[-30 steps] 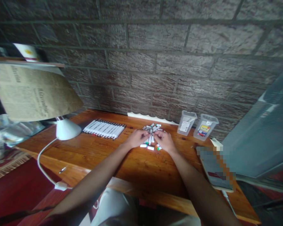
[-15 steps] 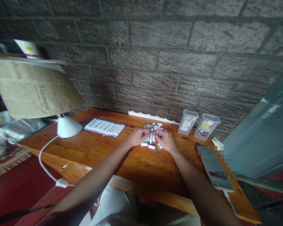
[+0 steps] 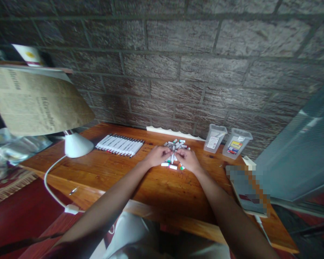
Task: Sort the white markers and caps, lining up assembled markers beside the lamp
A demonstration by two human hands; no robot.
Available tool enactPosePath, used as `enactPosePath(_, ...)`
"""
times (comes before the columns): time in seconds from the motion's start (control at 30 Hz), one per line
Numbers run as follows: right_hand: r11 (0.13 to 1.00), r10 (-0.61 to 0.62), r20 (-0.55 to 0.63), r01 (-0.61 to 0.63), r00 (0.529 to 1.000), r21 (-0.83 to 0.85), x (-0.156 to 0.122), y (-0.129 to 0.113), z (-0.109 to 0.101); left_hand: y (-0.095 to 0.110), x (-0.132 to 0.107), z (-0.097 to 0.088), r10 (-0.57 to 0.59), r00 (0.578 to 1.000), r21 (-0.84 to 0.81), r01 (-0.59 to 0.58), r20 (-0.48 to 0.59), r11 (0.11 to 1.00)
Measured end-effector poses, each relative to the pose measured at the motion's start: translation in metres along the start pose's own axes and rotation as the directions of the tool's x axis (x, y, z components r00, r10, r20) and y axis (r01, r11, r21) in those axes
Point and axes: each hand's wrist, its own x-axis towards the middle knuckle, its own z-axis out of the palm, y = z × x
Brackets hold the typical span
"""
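Head view: A person's left hand (image 3: 158, 157) and right hand (image 3: 187, 160) are curving over a heap of loose markers (image 3: 174, 147) near the middle of a wooden desk (image 3: 156, 190), with the fingers half closed and the fingertips nearly meeting above it. Both hands are touching the markers, but the fingers hide the contact, so whether either hand has hold of one cannot be told. A few markers are lying apart on the near side of the heap, just below the hands. To the left, a neat row of markers (image 3: 120, 145) is lying beside a white lamp (image 3: 75, 145), while two clear plastic tubs (image 3: 215, 138) are standing to the far right against a brick wall (image 3: 178, 64). A pixelated object (image 3: 247, 190) is lying at the right, too obscured to identify. The main risk appears to be rolling: the round barrels are crossing one another, so a hurried pull or a knock from a wrist could scatter the heap, sending markers toward the desk's near edge or into the tidy row.
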Motion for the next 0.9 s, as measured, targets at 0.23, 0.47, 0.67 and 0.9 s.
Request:
enactPosePath(0.23,1.000,-0.017,0.003,0.017,1.000,0.022,-0.0004,-0.0013,-0.0002,0.0003,0.0002,-0.0001,0.004,1.000,-0.021,-0.003,0.023,1.000)
enactPosePath(0.47,1.000,-0.007,0.016,0.007,1.000,0.001,0.0001,0.0020,0.0016,0.0016,0.0002,0.0001,-0.010,1.000,-0.032,0.011,0.027,0.999)
enactPosePath(0.67,1.000,-0.013,0.041,0.013,0.999,-0.003,0.0002,0.0030,0.0022,0.0014,0.0001,0.0004,0.004,0.999,-0.038,-0.002,0.036,0.999)
enactPosePath(0.9,1.000,-0.018,0.055,0.018,0.998,-0.001,-0.0001,0.0013,0.0011,-0.0008,0.0002,0.0003,0.025,0.998,-0.031,-0.023,0.056,0.999)
